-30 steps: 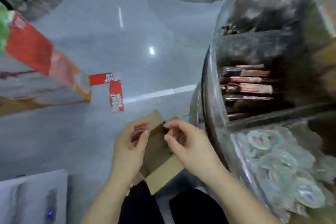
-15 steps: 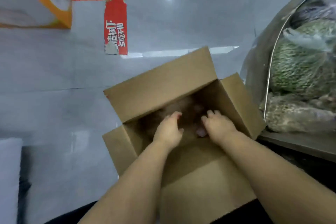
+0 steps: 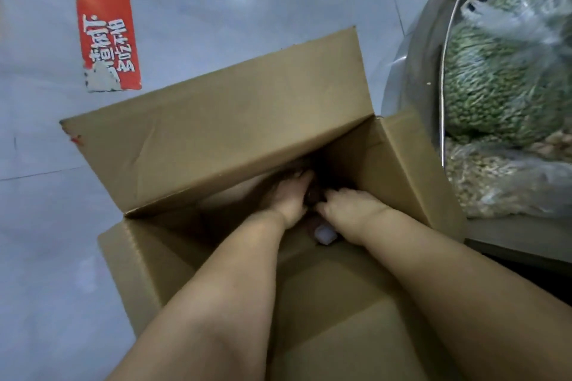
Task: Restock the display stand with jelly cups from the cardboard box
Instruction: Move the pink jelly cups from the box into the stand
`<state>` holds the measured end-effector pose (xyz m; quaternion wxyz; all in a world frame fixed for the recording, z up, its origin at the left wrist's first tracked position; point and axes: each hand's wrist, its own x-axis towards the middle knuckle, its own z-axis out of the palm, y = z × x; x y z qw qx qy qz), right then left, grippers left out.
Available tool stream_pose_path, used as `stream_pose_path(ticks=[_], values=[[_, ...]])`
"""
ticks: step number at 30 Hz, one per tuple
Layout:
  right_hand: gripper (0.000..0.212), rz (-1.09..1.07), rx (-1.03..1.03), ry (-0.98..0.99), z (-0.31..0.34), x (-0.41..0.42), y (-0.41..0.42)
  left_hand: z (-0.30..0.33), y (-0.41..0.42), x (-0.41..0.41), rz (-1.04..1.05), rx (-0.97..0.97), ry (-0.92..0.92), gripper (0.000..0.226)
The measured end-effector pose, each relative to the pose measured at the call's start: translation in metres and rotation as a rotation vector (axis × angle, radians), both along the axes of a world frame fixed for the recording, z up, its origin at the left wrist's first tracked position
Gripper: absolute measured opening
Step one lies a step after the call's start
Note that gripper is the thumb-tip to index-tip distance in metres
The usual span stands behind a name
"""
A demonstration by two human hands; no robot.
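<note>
An open brown cardboard box (image 3: 235,133) stands on the floor below me, its flaps spread outward. Both my hands reach deep into its dark inside. My left hand (image 3: 289,198) lies palm down with the fingers pointing into the shadow. My right hand (image 3: 349,207) is beside it, touching it, fingers curled over dark jelly cups (image 3: 314,196) between the two hands. One pale cup (image 3: 325,233) shows just under my right wrist. The fingertips are in shadow, so the grip cannot be made out. The round display stand (image 3: 411,71) rises at the right.
Behind the stand's clear curved wall lie bags of green (image 3: 501,80) and pale (image 3: 507,182) snacks. A torn red floor sticker (image 3: 105,37) with white lettering lies on the grey tiles beyond the box at the left.
My view dropped from the stand's bins to the box. Both hands went from chest height down into the box and have since reached deeper, closing together over the cups.
</note>
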<state>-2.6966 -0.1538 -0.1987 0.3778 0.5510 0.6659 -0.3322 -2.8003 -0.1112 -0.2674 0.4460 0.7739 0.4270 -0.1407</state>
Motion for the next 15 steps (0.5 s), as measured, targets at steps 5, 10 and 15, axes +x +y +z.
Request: stream_pose_path(ticks=[5, 10, 15], values=[[0.049, -0.615, 0.215, 0.233, 0.057, 0.007, -0.019, 0.051, -0.022, -0.037, 0.464, -0.207, -0.069, 0.038], [0.068, -1.493, 0.221, 0.655, 0.180, -0.008, -0.043, 0.203, -0.038, -0.063, 1.018, -0.504, -0.449, 0.019], [0.062, -2.010, 0.148, 1.291, 0.357, -0.031, -0.064, 0.403, -0.033, -0.072, 1.158, -0.579, -0.739, 0.027]])
